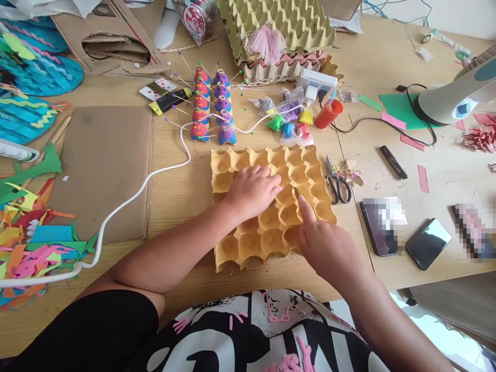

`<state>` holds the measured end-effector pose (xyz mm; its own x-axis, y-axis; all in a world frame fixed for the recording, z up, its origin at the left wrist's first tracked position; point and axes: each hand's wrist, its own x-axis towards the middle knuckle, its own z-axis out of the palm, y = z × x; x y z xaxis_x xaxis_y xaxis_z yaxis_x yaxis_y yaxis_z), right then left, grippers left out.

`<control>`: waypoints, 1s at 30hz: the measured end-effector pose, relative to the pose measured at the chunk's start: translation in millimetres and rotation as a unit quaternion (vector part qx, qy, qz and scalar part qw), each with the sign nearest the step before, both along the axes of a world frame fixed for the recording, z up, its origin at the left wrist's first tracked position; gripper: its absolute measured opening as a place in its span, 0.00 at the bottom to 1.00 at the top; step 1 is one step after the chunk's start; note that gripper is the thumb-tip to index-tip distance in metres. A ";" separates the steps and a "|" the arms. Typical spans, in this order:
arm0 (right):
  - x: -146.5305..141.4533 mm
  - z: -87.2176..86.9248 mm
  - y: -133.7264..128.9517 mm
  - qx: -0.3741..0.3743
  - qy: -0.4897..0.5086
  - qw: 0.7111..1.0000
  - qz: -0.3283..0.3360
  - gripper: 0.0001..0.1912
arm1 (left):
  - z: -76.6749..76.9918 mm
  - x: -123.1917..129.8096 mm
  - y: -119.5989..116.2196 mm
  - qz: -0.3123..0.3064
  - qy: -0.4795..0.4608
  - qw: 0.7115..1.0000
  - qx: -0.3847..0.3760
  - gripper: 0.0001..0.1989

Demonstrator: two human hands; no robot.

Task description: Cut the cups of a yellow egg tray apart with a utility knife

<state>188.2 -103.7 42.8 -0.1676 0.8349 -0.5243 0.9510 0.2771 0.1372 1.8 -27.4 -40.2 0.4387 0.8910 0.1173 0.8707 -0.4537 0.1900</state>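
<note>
A yellow egg tray (267, 240) of moulded pulp lies on the table in front of me. My left hand (253, 191) rests on its middle, fingers curled over the ridges and gripping them. In my right hand (329, 243) is a knife (296, 191), its handle hidden in my fist. Only a short, thin, dark part of the blade shows, touching the tray between two columns of cups. My right index finger stretches along the knife's back. Beside the tray's right edge lie scissors (338, 183) with black handles.
Painted egg-carton figures (201, 103) stand in rows behind the tray. Stacked egg trays (279, 26), bagged clay (289, 129) and a red cup (329, 113) are farther back. A white cable (135, 191) crosses the left side by a cardboard sheet (108, 170). Phones (428, 243) lie right.
</note>
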 end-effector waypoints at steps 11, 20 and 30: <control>3.1 6.3 15.0 0.029 0.064 0.997 -0.041 0.35 | -0.4 -0.1 1.1 0.001 0.006 1.000 -0.013 0.12; 0.5 1.7 12.9 0.008 0.063 0.997 -0.034 0.37 | 0.8 -0.6 0.4 -0.005 0.004 1.000 -0.012 0.12; -3.3 28.7 36.1 -0.043 0.005 0.999 -0.008 0.37 | -0.3 0.2 1.2 0.002 0.009 1.000 -0.014 0.12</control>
